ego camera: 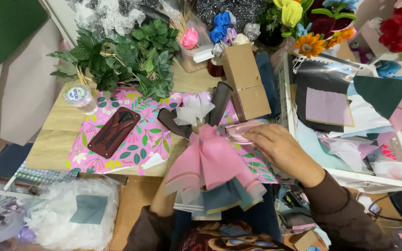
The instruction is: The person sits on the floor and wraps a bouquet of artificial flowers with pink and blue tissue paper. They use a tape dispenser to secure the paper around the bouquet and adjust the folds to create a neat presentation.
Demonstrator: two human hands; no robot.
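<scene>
Seen from above: a pale wooden worktable point(56, 139) across the left half of the frame, spread with a pink floral-print paper sheet point(140, 135). Crowded at upper left by a clump of green artificial leaves point(126, 58), at upper right by yellow, orange and red fabric flowers point(312, 28). Filled at right by a white wire-edged tray of coloured paper and felt sheets point(350, 135).

Held upright at frame centre, a bouquet wrapped in folded pink paper over grey-blue layers point(210, 167), white ruffled bloom at its top. Gripped from below by the left hand point(166, 204), mostly hidden behind the wrapping; fingers apparently curled around the stem, though exact closure could not be told. Laid flat just right of the bouquet, the right hand point(280, 148), fingers extended and pressed on a translucent pink sheet point(240, 130), nothing pinched that could be seen.

Best done, by judgement: bundle kept vertical and steady while the pink sheet got drawn across, folds kept even, bloom left uncrushed.

In the way: a tall brown cardboard box point(247, 81) just behind the bouquet, a dark red phone case point(114, 131) to the left, a clear plastic bottle point(77, 96) at the table's left edge, and crumpled white tissue point(70, 214) at lower left.
</scene>
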